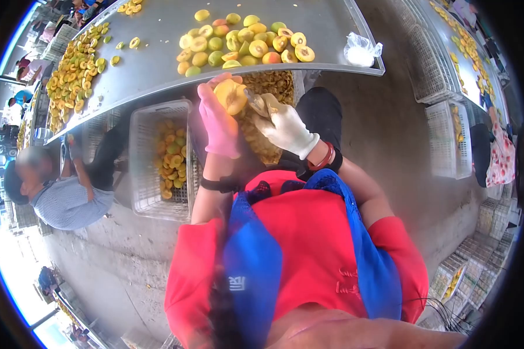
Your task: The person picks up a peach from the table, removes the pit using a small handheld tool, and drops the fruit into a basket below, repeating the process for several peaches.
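Note:
My left hand [221, 125], in a pink glove, is closed around a yellow peach half [231, 98] whose cut face is turned up. Close against the fruit's right side is my right hand [285, 128] in a white glove. Its fingers are wrapped around a small metal tool [250, 96], mostly covered by them, with its tip by the peach. Both hands are just in front of the table edge, above a crate of cut peach pieces [268, 84]. On the metal table lies a pile of whole and halved peaches [250, 43], some halves showing pits.
A white plastic crate [160, 110] with peach halves stands left of my legs. A clear plastic bag [361, 49] lies at the table's right corner. More fruit [75, 75] covers the table's left. A seated person [70, 198] works at left; stacked crates [431, 64] stand right.

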`<state>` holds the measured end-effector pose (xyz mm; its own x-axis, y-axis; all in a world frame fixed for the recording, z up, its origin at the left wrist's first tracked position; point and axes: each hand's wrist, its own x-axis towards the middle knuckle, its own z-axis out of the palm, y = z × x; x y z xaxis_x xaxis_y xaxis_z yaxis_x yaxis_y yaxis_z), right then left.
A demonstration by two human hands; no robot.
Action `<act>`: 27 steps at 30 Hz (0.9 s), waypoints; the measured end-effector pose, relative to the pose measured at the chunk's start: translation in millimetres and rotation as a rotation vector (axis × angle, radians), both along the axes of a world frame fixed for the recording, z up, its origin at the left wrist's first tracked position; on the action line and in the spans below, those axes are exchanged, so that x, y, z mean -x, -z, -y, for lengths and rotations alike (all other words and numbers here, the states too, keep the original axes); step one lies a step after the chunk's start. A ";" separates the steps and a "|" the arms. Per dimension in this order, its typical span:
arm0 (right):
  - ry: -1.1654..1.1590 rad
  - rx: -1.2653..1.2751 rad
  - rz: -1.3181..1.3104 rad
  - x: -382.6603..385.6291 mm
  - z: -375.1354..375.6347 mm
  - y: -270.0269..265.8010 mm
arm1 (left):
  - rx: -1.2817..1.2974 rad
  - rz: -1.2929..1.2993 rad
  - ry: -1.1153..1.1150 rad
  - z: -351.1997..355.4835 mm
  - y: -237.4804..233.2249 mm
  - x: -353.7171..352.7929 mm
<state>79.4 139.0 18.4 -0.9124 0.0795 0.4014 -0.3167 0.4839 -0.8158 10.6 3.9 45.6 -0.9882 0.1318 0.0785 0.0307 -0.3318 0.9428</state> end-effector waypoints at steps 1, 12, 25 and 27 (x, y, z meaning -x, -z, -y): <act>0.004 -0.005 0.003 -0.2 0.1 -1.5 | 0.003 -0.011 0.010 -0.7 1.8 -0.2; -0.065 -0.014 -0.003 2.0 3.4 9.9 | -0.013 -0.088 0.016 -19.9 6.5 -7.8; -0.250 0.271 0.196 -10.0 4.7 6.8 | -0.035 0.034 0.007 -25.5 7.9 -12.8; -0.383 0.560 0.509 -12.0 0.4 3.6 | -0.040 0.017 0.061 -19.6 6.2 -12.1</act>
<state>91.3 138.6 14.7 -0.9756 -0.2075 -0.0723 0.0947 -0.0999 -0.9905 22.7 23.5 39.4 -0.9796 0.1893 0.0680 -0.0071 -0.3704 0.9288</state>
